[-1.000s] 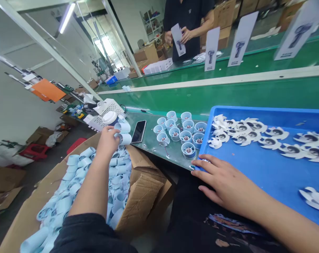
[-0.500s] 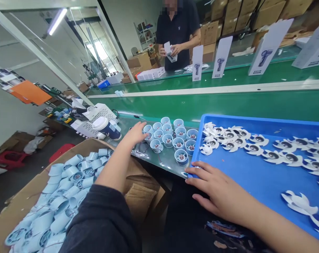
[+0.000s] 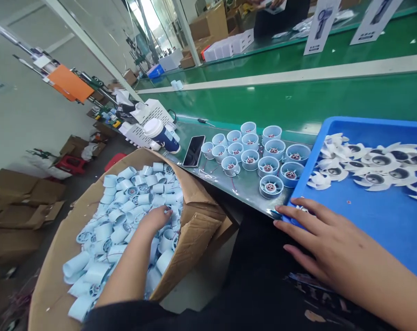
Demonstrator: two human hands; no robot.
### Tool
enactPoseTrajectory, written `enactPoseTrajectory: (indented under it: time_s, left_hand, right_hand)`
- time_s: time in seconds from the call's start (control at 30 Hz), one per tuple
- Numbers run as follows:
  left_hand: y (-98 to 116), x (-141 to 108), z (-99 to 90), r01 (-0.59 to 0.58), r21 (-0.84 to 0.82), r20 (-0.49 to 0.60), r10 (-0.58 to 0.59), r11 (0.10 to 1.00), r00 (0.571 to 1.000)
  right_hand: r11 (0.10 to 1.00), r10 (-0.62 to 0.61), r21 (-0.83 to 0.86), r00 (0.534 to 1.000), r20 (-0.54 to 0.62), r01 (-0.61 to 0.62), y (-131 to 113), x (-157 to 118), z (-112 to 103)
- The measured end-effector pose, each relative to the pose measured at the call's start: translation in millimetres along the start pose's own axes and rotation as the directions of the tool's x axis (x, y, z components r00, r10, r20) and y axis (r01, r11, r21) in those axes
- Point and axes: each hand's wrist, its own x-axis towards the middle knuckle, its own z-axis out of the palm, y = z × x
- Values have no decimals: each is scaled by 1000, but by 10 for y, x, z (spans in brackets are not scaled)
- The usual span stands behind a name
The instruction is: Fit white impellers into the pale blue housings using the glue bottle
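My left hand (image 3: 156,218) is down among light blue plastic cylinders (image 3: 120,233) in a large cardboard box (image 3: 53,257); its fingertips are mostly hidden, so its grip cannot be made out. My right hand (image 3: 315,234) rests with fingers spread on the near left corner of a blue tray (image 3: 363,230) and holds nothing. White bladed fan wheels (image 3: 380,161) lie in that tray. Between the box and the tray, several light blue cups with red and metal centres (image 3: 250,157) stand upright on the glossy table edge (image 3: 242,193).
A phone (image 3: 194,151) lies left of the cups, with a lidded paper cup (image 3: 161,134) beyond it. White perforated housings (image 3: 149,117) stand behind. Across the green belt (image 3: 263,101) are printed white boxes (image 3: 321,25) and a person's hand (image 3: 272,4).
My left hand has moved from the cups on the table down into the cardboard box, uncovering the phone. The view has turned left and down. My right hand stays at the tray corner.
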Motion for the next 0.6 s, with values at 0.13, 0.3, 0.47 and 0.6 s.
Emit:
enactPoseTrajectory:
  time_s: [0.13,0.3,0.47,0.6]
  left_hand:
    - [146,243,152,55,20,36,-56,998,998]
    - [192,343,129,77,53,106,-82,996,991]
    - [-85,306,102,89,60,56,-93,994,994]
    - [-287,312,112,2,56,14,-3,998,1000]
  right_hand:
    - [1000,-26,-10,999,20,26,20,-12,-25]
    - [999,-15,42,998,62,13,44,-38,-63]
    - [1000,-18,22,999,28,18,42,-20,-51]
    - [1000,-17,13,1000,26,17,22,-23,-33]
